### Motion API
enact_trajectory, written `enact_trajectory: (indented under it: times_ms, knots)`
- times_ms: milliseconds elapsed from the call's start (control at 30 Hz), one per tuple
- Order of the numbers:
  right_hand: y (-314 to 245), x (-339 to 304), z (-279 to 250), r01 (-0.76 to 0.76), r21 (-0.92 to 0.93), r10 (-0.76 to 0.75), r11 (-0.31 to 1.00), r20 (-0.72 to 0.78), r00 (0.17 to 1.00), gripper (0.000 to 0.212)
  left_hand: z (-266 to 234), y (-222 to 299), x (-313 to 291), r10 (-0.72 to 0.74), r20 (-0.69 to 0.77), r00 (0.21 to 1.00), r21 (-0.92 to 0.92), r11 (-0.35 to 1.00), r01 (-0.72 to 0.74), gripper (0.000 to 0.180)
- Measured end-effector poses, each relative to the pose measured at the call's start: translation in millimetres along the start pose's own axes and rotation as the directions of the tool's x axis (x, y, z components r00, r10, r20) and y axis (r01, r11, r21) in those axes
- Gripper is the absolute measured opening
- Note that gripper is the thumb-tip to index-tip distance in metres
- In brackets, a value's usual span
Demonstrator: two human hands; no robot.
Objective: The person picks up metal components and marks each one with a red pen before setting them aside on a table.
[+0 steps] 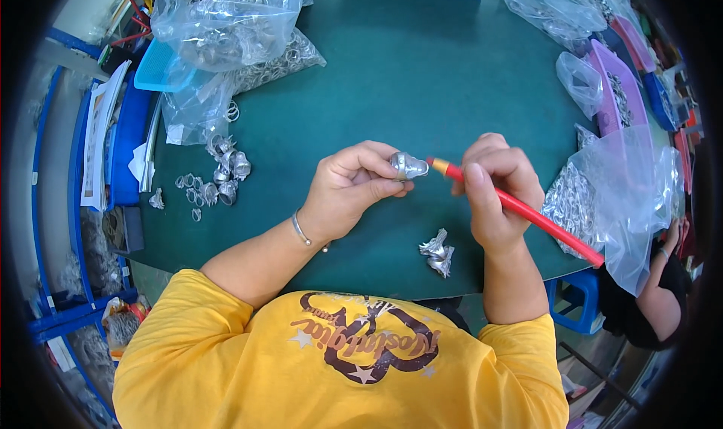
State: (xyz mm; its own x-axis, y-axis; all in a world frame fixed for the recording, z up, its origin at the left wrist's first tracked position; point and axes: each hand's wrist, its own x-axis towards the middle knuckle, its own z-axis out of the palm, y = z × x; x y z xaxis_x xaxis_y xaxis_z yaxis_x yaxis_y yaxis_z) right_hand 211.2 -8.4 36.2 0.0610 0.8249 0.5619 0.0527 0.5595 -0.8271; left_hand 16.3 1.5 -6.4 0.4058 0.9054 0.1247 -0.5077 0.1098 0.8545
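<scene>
My left hand (352, 181) pinches a chunky silver metal ring (409, 167) between thumb and fingers, over the middle of the green table. In my right hand (501, 184) is a red pencil (548, 224), slanted with its back end toward the lower right. Its tip points at the ring and sits close to it, with a slight gap showing. Just left of my right forearm lies a small cluster of silver metal pieces (437, 254). Farther left, loose silver rings (224, 171) form a small heap on the table.
Clear bags of rings (279, 62) stand at the far left beside a light blue basket (157, 64). At right are a purple bin (622, 90) and a bag of silver pieces (576, 199). Another person's arm (663, 267) shows at the right edge, near a blue stool (576, 301).
</scene>
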Motion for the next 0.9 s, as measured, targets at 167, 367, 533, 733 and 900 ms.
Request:
enact_trajectory:
  times_ms: [167,367,533,733,900]
  knots:
    - [3.0,1.6,4.7,0.253,-0.071,-0.238,0.965,0.172,0.956,0.016,0.2,-2.2,0.7,0.053,0.012,0.999,0.038,0.998,-0.054,0.012]
    - [3.9,-0.3,10.3,0.277,-0.114,-0.255,0.954,0.172,0.951,0.017,1.7,-1.0,0.5,0.115,0.035,0.993,0.179,0.977,-0.119,0.015]
    - [0.1,1.3,9.7,0.288,-0.251,-0.247,0.924,0.181,0.952,0.017,2.1,-0.1,0.4,0.058,0.026,0.998,0.226,0.972,-0.063,0.014]
    - [1.0,6.4,-0.4,0.102,-0.199,-0.109,0.975,-0.025,0.994,0.012,5.3,5.8,-3.3,-0.008,-0.026,1.0,0.185,0.983,0.013,0.009]
    - [-7.8,13.5,-12.1,-0.063,-0.212,0.012,0.975,-0.235,0.972,0.011,20.3,52.5,0.5,0.088,0.067,0.994,0.47,0.876,-0.11,0.012]
